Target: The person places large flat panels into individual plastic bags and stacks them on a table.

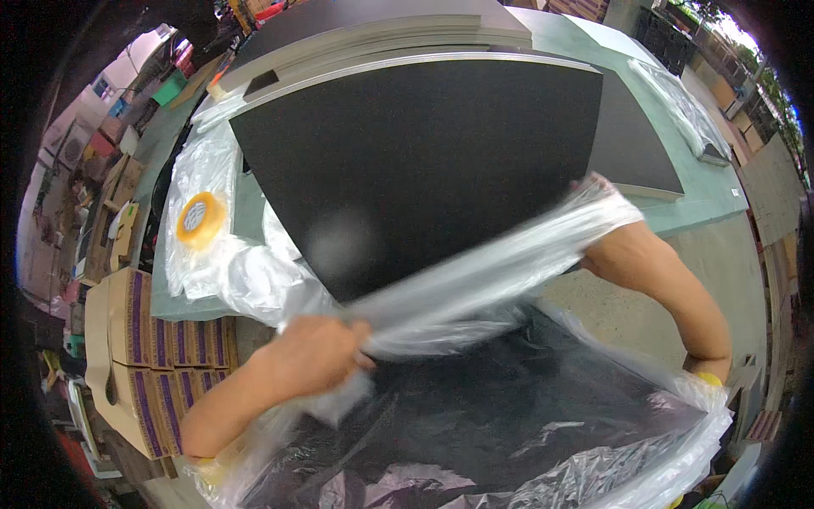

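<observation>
A large flat black panel [441, 161] with a pale edge along its top fills the middle of the view. Across its lower end runs a bunched band of clear plastic film [500, 263], smeared by motion. My left hand [318, 356] is closed on the film near the panel's lower left corner. At the panel's lower right side, my right hand [623, 246] grips the other end of the band, fingers partly hidden by plastic. More clear film hangs below over something dark; whether that is panel or clothing I cannot tell.
A stack of panels [398, 36] lies at the far side of the green table [708, 199]. Left of the panel are a yellow tape roll [202, 220] and crumpled plastic. Brown cartons [127, 339] stand lower left. A plastic-wrapped item [678, 106] lies far right.
</observation>
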`<state>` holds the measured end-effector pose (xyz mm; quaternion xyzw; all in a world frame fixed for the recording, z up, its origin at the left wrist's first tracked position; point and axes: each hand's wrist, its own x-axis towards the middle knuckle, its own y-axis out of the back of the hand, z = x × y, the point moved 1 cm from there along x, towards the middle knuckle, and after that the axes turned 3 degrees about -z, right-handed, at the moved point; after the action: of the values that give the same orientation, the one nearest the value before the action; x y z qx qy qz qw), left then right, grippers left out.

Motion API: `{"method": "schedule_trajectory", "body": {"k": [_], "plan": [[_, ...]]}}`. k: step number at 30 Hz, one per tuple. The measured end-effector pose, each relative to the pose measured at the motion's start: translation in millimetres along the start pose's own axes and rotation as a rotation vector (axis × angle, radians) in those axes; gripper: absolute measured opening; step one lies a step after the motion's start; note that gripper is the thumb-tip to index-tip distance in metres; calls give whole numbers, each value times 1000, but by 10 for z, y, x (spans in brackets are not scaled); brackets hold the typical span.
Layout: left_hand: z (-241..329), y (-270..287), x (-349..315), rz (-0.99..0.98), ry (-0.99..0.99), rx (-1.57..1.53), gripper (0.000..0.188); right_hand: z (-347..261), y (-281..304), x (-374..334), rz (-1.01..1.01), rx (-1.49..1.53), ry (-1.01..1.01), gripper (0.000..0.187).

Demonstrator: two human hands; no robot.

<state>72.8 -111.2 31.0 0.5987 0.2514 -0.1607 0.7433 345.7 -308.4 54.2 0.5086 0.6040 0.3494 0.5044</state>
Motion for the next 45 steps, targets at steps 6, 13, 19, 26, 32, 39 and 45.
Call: {"method": "schedule_trajectory", "body": {"k": [6,13,19,26,32,39,45], "plan": [[-525,0,-313,698,546,-66,13,-572,201,-121,-721,205,625,15],[338,-67,-101,305,-363,239,9,704,64,148,417,-483,-189,37],[-631,-228,-87,239,477,313,32,-307,-136,63,-75,-898,172,23],[-401,-378,-333,338,14,-216,15,441,484,95,986,509,160,44],[-861,402,-647,1332,667,-473,16,255,76,314,817,31,-13,52],[-862,809,-276,1511,370,-38,50,530,620,516,1135,-174,-215,60],[-773,635,-234,1119,258,-118,69,679,405,307,947,-96,-218,64]]}}
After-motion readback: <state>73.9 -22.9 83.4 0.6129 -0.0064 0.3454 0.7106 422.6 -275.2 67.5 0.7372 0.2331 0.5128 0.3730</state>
